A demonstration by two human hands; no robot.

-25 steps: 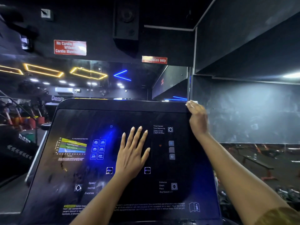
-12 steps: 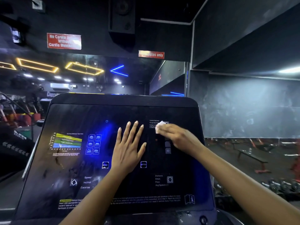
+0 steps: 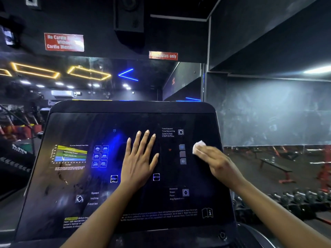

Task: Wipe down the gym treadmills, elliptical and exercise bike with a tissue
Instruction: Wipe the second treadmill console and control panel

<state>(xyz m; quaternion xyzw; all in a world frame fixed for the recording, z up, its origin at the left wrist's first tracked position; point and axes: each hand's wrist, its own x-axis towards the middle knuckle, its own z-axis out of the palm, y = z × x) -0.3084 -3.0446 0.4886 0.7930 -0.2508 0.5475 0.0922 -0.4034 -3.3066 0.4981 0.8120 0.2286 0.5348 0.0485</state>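
Left hand (image 3: 138, 162): flat on the middle of the console (image 3: 206, 178), palm down, fingers straight and spread, holding nothing.

Right hand (image 3: 217, 162): on the right part of the console, fingers nearly straight, pressing the tissue (image 3: 199, 144) against the panel.

Tissue: white and crumpled, showing past the fingertips, just right of the button column (image 3: 182, 154), near the console's right edge.

The console (image 3: 136, 119) carried "RESET", "OPTION", "Speed", "Incline", "Calories", "Time Elapsed", "Distance" and "Pace". A red sign (image 3: 64, 42) began "No Cardio"; a smaller sign (image 3: 163, 55) ended "only".
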